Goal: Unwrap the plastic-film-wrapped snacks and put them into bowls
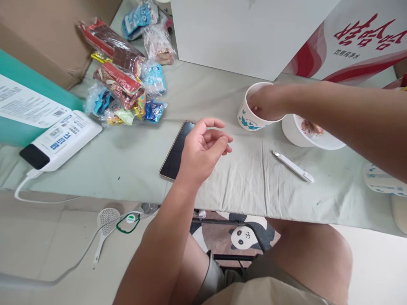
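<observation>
My right hand (269, 101) reaches down into a white paper cup (251, 120) with blue leaf prints. Its fingertips are hidden inside the cup, so what they may hold does not show. Beside the cup stands a white bowl (294, 133) with something pinkish-brown in it, partly covered by my right forearm. My left hand (206, 148) hovers over the right edge of a dark smartphone (174, 152), its fingers loosely curled and apart, with nothing visible in them. A slim white utility knife (292, 166) lies in front of the bowl.
Packaged snacks (124, 84) are heaped at the back left. Near them lies a white power bank (63, 140) with a cable. A large white box (248, 38) and a red-and-white carton (352, 46) stand at the back. A white slotted ladle (106, 224) lies on the floor.
</observation>
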Tool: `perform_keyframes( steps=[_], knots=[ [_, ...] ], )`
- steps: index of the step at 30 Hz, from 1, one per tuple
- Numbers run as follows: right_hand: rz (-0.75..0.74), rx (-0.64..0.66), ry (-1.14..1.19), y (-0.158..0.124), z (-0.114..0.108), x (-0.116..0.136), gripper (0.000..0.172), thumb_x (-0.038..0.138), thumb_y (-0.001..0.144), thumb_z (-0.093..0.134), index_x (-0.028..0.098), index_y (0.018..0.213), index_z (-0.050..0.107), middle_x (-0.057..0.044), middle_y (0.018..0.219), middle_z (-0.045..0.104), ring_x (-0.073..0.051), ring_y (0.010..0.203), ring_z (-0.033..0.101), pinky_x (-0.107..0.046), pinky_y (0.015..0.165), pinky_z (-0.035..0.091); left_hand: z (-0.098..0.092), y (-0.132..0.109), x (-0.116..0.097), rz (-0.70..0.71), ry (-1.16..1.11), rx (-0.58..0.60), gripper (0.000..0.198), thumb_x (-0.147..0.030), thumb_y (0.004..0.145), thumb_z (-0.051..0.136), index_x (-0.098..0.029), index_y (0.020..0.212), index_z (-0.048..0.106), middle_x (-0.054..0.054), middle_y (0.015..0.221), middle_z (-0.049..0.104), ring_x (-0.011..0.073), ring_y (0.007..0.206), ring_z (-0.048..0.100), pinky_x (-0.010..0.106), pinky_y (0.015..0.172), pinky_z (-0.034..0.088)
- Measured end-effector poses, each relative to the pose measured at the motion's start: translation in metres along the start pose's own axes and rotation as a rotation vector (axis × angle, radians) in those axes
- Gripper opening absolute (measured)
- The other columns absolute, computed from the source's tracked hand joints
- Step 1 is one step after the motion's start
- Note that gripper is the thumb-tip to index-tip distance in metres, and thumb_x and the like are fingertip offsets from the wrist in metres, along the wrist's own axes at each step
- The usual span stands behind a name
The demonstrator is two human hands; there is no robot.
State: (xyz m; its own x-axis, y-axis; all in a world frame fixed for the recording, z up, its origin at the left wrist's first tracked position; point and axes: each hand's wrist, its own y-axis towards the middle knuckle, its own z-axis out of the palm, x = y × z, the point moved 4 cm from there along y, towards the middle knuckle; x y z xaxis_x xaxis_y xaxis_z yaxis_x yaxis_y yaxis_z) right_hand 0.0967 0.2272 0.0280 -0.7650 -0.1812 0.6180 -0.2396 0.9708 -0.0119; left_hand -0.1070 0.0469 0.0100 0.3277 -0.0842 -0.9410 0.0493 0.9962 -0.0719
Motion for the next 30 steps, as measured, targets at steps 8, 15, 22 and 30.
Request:
perform_keyframes(
  steps=[8, 15, 22, 30],
  knots=[
    [-0.034, 0.199, -0.705, -0.018, 0.005, 0.149, 0.012, 0.028, 0.094, 0.069, 0.02, 0.095, 0.078, -0.004, 0.092, 0.072, -0.033, 0.119, 0.067, -0.054, 0.109, 0.046, -0.024, -0.001, -0.013, 0.121, -0.073, -0.329, 0.01, -0.025, 0.085, 0.066, -0.025, 0.085, 0.055, -0.006, 0.058, 0.059, 0.0102, 0.051, 0.058, 0.024, 0.05, 0.048],
    [-0.379, 0.174, -0.095, 0.01, 0.141, 0.233, 0.063, 0.048, 0.092, 0.061, 0.019, 0.144, 0.04, -0.002, 0.114, 0.072, -0.024, 0.102, 0.064, -0.043, 0.098, 0.055, -0.049, -0.009, -0.03, 0.267, -0.341, -0.674, 0.026, -0.019, 0.089, 0.055, -0.022, 0.064, 0.047, -0.007, 0.047, 0.036, 0.0079, 0.041, 0.035, 0.022, 0.043, 0.031],
    [-0.329, 0.148, -0.142, 0.027, 0.158, 0.226, 0.042, 0.031, 0.082, 0.056, 0.02, 0.121, 0.051, -0.006, 0.109, 0.067, -0.026, 0.097, 0.06, -0.05, 0.096, 0.054, -0.062, -0.012, -0.037, 0.222, -0.405, -0.685, 0.033, -0.013, 0.091, 0.055, -0.021, 0.06, 0.049, -0.006, 0.047, 0.037, 0.0074, 0.041, 0.035, 0.021, 0.044, 0.029],
    [0.08, 0.078, 0.764, -0.091, 0.082, 0.139, 0.041, 0.041, 0.081, 0.059, 0.026, 0.119, 0.057, -0.003, 0.106, 0.067, -0.019, 0.083, 0.067, -0.031, 0.07, 0.051, -0.047, -0.009, -0.025, 0.1, -0.313, -0.53, 0.033, -0.02, 0.093, 0.064, -0.021, 0.064, 0.048, -0.006, 0.051, 0.039, 0.0087, 0.045, 0.038, 0.022, 0.046, 0.032]
  ],
)
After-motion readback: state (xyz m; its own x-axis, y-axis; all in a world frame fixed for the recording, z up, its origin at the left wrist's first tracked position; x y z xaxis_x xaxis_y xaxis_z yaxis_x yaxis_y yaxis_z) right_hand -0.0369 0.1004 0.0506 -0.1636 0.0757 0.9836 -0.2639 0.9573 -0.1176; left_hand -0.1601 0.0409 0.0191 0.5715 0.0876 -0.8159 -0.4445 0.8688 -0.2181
